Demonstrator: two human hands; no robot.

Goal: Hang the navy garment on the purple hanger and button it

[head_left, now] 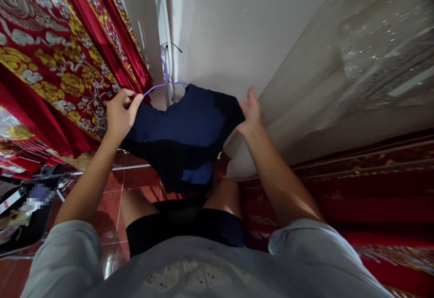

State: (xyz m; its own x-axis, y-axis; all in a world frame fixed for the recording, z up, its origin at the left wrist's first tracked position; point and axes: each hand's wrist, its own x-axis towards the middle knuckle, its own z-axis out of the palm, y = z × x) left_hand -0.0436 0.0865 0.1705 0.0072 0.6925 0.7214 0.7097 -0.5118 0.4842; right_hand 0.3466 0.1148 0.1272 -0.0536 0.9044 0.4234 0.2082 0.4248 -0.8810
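Note:
A dark navy shirt [190, 117] hangs on a thin purple wire hanger [165, 69] in front of me, its lower part in shadow. The hanger's hook sticks up free beside the white door frame. My left hand [121, 112] is closed at the shirt's left shoulder, thumb and fingers pinching the cloth and the hanger's end. At the opposite shoulder, my right hand [250, 113] has the edge of the cloth between thumb and fingers, with one finger pointing up. Part of its grip is hidden by the fabric.
Red embroidered cloth [64, 63] with gold and silver patterns hangs at the left. On the right, clear plastic sheeting [325, 76] covers a pale surface, above red fabric [366, 198]. A black chair [37, 234] with items on it stands lower left on red floor tiles [135, 178].

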